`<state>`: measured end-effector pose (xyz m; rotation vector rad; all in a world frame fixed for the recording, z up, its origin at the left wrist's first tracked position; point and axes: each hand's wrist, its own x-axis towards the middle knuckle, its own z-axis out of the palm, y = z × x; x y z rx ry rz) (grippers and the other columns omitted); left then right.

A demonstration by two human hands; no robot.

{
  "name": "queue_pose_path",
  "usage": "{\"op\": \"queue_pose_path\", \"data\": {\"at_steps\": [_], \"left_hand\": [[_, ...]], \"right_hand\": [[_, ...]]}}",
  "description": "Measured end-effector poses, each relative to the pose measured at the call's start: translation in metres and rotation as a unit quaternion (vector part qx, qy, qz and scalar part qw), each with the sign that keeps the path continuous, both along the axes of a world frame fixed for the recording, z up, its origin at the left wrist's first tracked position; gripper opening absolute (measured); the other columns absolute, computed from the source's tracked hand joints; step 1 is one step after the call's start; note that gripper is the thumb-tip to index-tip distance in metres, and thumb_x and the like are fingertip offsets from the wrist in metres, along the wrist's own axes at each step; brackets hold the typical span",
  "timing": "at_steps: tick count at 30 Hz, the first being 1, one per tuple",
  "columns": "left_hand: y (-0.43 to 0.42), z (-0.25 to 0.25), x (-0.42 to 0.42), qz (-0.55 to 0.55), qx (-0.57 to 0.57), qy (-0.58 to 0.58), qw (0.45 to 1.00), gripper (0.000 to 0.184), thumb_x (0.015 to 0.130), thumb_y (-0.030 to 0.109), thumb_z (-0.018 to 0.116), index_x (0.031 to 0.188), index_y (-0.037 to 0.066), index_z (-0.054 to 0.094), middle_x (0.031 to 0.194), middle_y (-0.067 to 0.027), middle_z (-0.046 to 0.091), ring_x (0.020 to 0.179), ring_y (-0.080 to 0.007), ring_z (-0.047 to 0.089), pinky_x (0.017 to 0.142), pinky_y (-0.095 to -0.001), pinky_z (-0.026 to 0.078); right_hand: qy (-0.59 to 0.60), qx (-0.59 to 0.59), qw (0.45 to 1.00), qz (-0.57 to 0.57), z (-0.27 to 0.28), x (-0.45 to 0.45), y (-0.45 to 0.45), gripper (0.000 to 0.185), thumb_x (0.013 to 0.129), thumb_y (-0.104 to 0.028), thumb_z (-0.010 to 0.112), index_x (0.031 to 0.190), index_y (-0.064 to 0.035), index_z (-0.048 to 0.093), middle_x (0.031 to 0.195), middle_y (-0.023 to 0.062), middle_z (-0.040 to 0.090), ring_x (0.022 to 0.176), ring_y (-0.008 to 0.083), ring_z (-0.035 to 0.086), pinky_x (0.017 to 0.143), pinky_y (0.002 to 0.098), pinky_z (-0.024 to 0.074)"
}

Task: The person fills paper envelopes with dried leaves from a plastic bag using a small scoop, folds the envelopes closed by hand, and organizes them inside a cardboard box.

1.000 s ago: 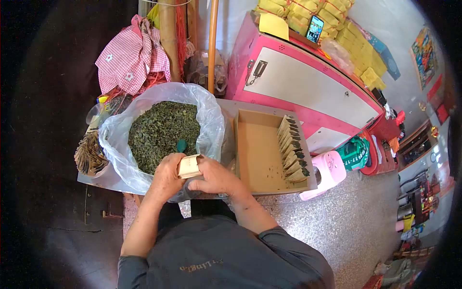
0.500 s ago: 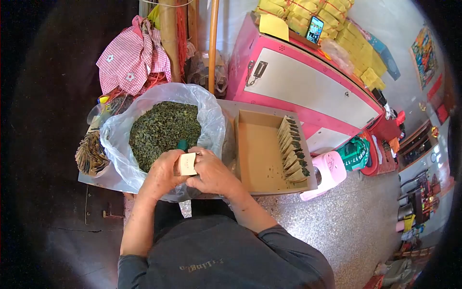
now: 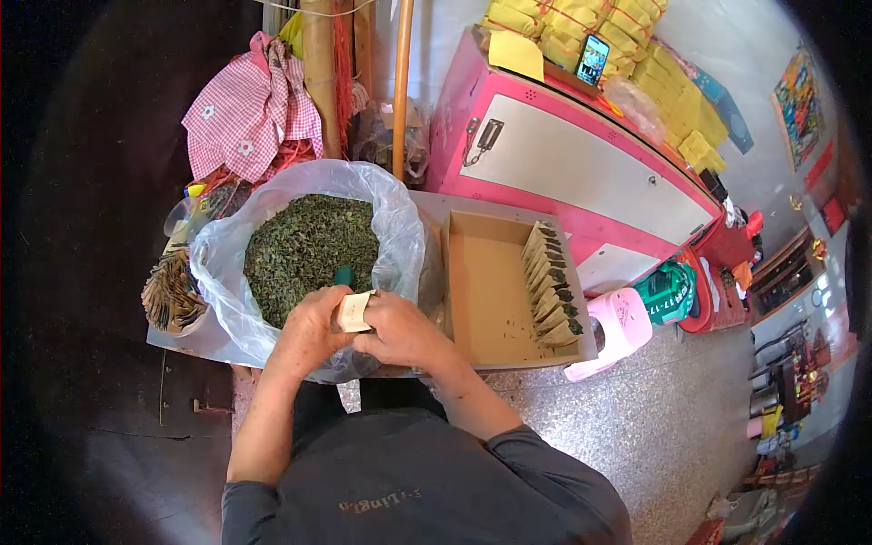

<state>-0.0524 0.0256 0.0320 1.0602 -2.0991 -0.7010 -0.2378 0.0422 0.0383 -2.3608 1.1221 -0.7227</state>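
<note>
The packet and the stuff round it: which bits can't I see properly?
All in the head view:
- Inside of the packet: hidden by its paper, the left hand and the right hand.
- Marks on the packet: too small to read.
- Lower end of the green thing: hidden by the left hand.
- Bottom of the bag: under the leaves.
- Phone picture: too small.

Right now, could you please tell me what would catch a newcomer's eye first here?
Probably the big clear plastic bag of dark green leaves, open on the table just beyond the two hands. To its right, a shallow cardboard box holds a row of filled paper packets along its right side. Behind stands a bright pink and white cabinet.
</note>
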Motion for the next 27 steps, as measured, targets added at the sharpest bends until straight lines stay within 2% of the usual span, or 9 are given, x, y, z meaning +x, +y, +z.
{"op": "queue_pose_path", "data": {"at_steps": [8,15,17,19,20,21,22,25,27], "left_hand": [[-0.001,-0.005,0.004,0.027,0.021,0.032,0.999,0.053,0.060,0.005,0.080,0.109,0.003,0.058,0.098,-0.0168,0.063,0.091,-0.0361,0.060,0.079,-0.0414,0.048],[-0.004,-0.003,0.012,0.052,0.033,0.056,0.997,0.057,0.059,0.005,0.083,0.110,0.002,0.057,0.097,-0.0165,0.063,0.090,-0.0360,0.061,0.078,-0.0396,0.049],[-0.004,-0.005,0.015,0.057,0.043,0.065,0.995,0.058,0.059,0.005,0.083,0.110,0.002,0.057,0.097,-0.0165,0.064,0.091,-0.0360,0.061,0.078,-0.0394,0.049],[-0.005,-0.005,0.017,0.075,0.045,0.052,0.995,0.058,0.059,0.005,0.083,0.111,0.003,0.057,0.099,-0.0166,0.064,0.092,-0.0352,0.062,0.078,-0.0392,0.050],[-0.005,-0.005,0.017,0.076,0.045,0.052,0.995,0.058,0.059,0.005,0.083,0.111,0.003,0.057,0.099,-0.0166,0.064,0.092,-0.0352,0.062,0.078,-0.0392,0.050],[-0.005,-0.005,0.017,0.074,0.048,0.053,0.995,0.059,0.060,0.004,0.083,0.113,0.002,0.056,0.098,-0.0158,0.065,0.091,-0.0304,0.063,0.080,-0.0366,0.050],[-0.005,-0.005,0.017,0.072,0.052,0.053,0.995,0.061,0.061,0.003,0.083,0.116,0.001,0.056,0.097,-0.0149,0.066,0.090,-0.0255,0.064,0.081,-0.0340,0.050],[-0.004,-0.005,0.018,0.082,0.047,0.054,0.994,0.062,0.060,0.003,0.083,0.116,0.001,0.056,0.097,-0.0153,0.066,0.090,-0.0262,0.064,0.081,-0.0341,0.049],[-0.004,-0.006,0.018,0.079,0.049,0.052,0.994,0.063,0.060,0.003,0.083,0.116,0.001,0.056,0.097,-0.0159,0.066,0.091,-0.0274,0.064,0.081,-0.0346,0.049]], "right_hand": [[-0.098,-0.014,0.995,0.005,0.011,-0.002,0.002,0.036,0.070,-0.011,0.068,0.105,-0.0029,0.065,0.108,0.0156,0.063,0.099,0.0374,0.058,0.087,0.0414,0.0473],[-0.246,-0.079,0.964,-0.054,0.001,-0.009,-0.002,0.027,0.075,-0.008,0.066,0.100,-0.0008,0.066,0.103,0.0142,0.065,0.094,0.0307,0.063,0.084,0.0385,0.0491],[-0.287,0.000,0.950,-0.123,0.002,-0.013,-0.003,0.025,0.076,-0.009,0.065,0.099,0.0003,0.066,0.099,0.0134,0.066,0.092,0.0284,0.063,0.081,0.0382,0.0500],[-0.266,0.023,0.952,-0.147,-0.013,-0.018,-0.011,0.027,0.076,-0.008,0.065,0.101,0.0000,0.066,0.102,0.0135,0.066,0.091,0.0284,0.063,0.079,0.0362,0.0507],[-0.171,-0.017,0.973,-0.157,-0.023,-0.020,-0.016,0.029,0.075,-0.006,0.063,0.104,-0.0003,0.065,0.104,0.0135,0.065,0.091,0.0289,0.063,0.079,0.0358,0.0508],[-0.073,-0.056,0.982,-0.165,-0.026,-0.019,-0.019,0.032,0.075,-0.005,0.062,0.106,-0.0007,0.064,0.106,0.0136,0.065,0.092,0.0293,0.063,0.079,0.0355,0.0509],[-0.074,-0.056,0.982,-0.165,-0.029,-0.016,-0.018,0.032,0.075,-0.005,0.062,0.106,-0.0007,0.064,0.106,0.0136,0.065,0.092,0.0293,0.063,0.079,0.0355,0.0509],[-0.031,-0.036,0.985,-0.166,-0.024,-0.005,-0.015,0.037,0.073,-0.001,0.061,0.110,-0.0015,0.063,0.109,0.0151,0.064,0.095,0.0313,0.062,0.081,0.0361,0.0507],[-0.206,-0.062,0.967,-0.134,-0.013,0.002,-0.008,0.039,0.071,-0.001,0.062,0.110,-0.0021,0.062,0.109,0.0159,0.063,0.097,0.0326,0.061,0.084,0.0386,0.0498]]}}
